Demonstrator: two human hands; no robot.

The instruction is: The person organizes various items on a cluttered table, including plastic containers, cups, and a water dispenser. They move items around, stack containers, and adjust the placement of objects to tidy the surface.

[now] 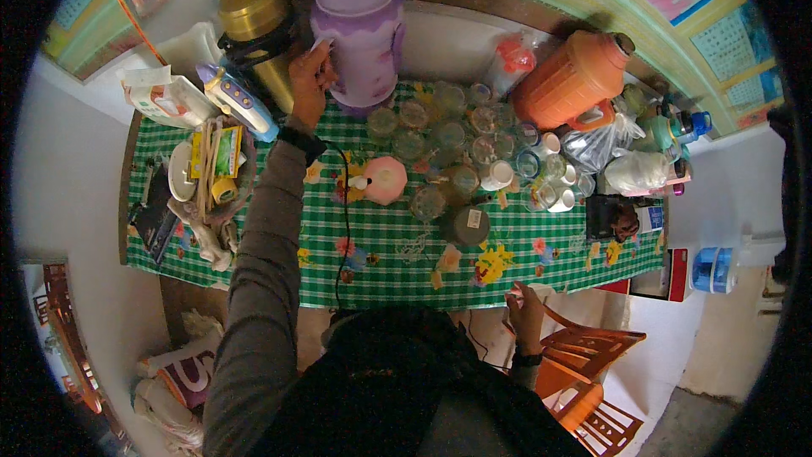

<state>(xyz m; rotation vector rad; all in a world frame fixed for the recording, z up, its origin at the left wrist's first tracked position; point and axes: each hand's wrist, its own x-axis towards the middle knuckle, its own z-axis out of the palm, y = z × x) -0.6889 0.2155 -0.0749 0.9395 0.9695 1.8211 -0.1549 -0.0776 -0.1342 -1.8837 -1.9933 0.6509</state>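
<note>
My left hand [311, 82] reaches to the back of the table, between a lilac vacuum flask [361, 54] and a tall gold flask [257, 13] with a black handle. A small white piece [322, 43], perhaps tissue or cloth, is pinched in its fingertips against the side of the lilac flask. Low by the table's front edge, my right hand [526, 316] has its fingers curled around a small pinkish-white thing [515, 293], too small to identify. A pink faceted container [385, 180] with a small white figure beside it stands on the green checked tablecloth [393, 273].
Several glass jars and cups [450, 133] crowd the table's middle, near an orange flask [571, 79]. On the left are a basket [244, 184] of small items and a blue-and-white device [238, 101]. A black cable [346, 216] crosses the cloth. Wooden chairs [583, 355] stand at right.
</note>
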